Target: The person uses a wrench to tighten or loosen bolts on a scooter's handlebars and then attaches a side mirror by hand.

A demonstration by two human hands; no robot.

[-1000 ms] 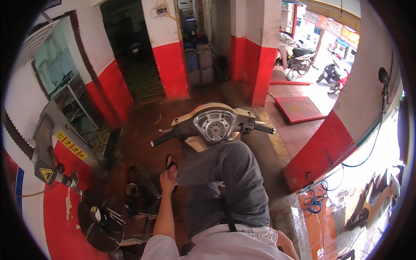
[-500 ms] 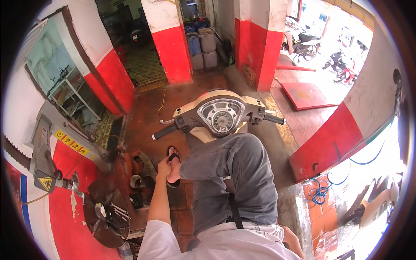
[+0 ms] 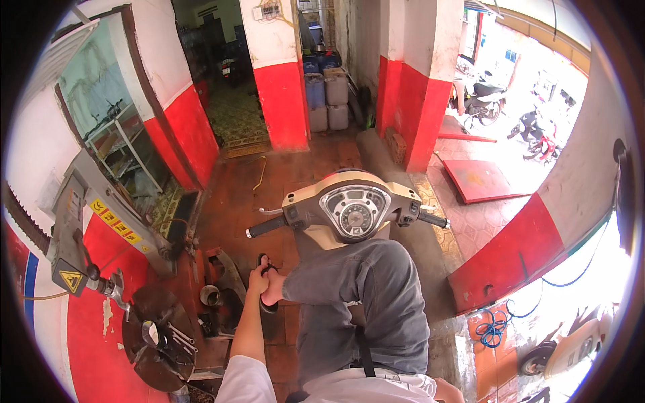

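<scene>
- Beside the scooter (image 3: 355, 209), left of the grey trousers (image 3: 366, 295): bare foot (image 3: 273, 290) in black sandal (image 3: 270, 308).
- At the front of the foot: left hand (image 3: 258, 278), touching; cannot tell whether fingers clamped on sandal or foot, or just resting.
- Near lower edge, right: bare right arm (image 3: 446, 390); right hand out of view, fingers not visible.
- Far left: grey machine (image 3: 102, 209) with yellow labels; below it, dark disc (image 3: 151, 303) bearing wrenches (image 3: 182, 338).
- Well right: coiled blue hose (image 3: 494, 332) on tiles; farther off, red plate (image 3: 480, 180).

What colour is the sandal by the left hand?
The sandal is black, clearest in head view.
</scene>
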